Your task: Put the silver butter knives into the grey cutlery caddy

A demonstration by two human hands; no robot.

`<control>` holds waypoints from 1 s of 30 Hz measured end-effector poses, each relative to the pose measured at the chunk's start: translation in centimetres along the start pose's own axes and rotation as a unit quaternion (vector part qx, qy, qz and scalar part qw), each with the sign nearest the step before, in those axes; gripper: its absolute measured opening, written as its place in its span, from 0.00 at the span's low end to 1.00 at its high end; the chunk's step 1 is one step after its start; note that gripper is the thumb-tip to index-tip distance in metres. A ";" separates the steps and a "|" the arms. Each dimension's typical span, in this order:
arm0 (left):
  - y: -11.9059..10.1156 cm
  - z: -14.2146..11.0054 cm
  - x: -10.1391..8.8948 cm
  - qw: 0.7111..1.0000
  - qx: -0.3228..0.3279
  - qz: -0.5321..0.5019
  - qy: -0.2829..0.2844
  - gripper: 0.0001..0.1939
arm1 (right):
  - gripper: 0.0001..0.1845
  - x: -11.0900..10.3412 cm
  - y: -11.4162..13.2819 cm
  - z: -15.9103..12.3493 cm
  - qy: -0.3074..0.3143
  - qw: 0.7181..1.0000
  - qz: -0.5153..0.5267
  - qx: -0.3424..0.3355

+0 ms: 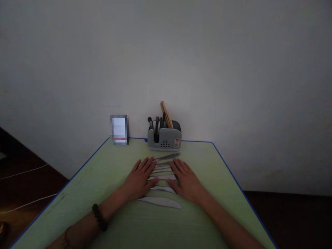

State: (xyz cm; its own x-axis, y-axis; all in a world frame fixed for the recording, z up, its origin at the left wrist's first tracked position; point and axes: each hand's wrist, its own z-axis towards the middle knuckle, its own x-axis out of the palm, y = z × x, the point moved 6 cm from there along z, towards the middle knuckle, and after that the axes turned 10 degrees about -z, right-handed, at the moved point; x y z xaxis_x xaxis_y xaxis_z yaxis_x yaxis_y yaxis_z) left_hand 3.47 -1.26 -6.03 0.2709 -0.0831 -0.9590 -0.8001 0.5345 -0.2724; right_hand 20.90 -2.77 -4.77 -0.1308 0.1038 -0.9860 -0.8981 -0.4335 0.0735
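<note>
My left hand [140, 177] lies flat on the green table [109, 173], fingers stretched out, covering the left ends of a row of several knives. My right hand [186, 180] lies flat too, palm down, over their right ends. Between the hands the grey blades show, the nearest and largest knife [160, 202] lying just below both hands. The farthest knife [169, 156] points toward a grey utensil holder [165, 139]. A dark bead bracelet [99, 218] sits on my left wrist.
The utensil holder stands at the table's far edge against the white wall, holding chopsticks [166, 114] and dark-handled tools. A small upright card [119, 130] stands to its left. The table has a blue rim. Dark floor with white cables [23, 172] lies at the left.
</note>
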 end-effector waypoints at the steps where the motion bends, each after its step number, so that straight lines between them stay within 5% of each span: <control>1: -0.1 0.0 0.0 1.000 0.006 -0.001 0.003 0.34 | 0.35 0.0 0.1 -0.3 -0.001 1.000 -0.003 0.005; 7: -0.9 0.1 -0.1 0.999 0.032 -0.007 0.011 0.33 | 0.29 -0.6 0.3 -2.0 -0.037 0.999 -0.007 0.026; 12: -1.4 -0.5 -1.5 0.998 0.063 -0.026 0.001 0.30 | 0.27 -1.5 -2.0 -2.0 -0.071 0.996 -0.008 0.061; 18: -1.7 -1.7 -0.9 0.995 0.079 -0.021 0.053 0.37 | 0.36 -0.4 -2.6 -1.9 -0.016 0.999 -0.022 0.031; 30: -2.2 -0.4 0.2 0.999 0.016 -0.013 -0.046 0.30 | 0.49 0.3 -0.5 -2.3 0.035 0.999 -0.029 -0.018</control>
State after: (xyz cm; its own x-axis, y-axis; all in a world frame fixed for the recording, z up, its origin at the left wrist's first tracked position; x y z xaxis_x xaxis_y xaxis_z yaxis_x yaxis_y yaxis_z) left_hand 5.04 -2.81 -5.70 0.3413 -0.0206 -0.9397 -0.7751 0.5594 -0.2938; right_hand 22.26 -4.63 -5.50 -0.0486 0.0666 -0.9966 -0.8873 -0.4611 0.0125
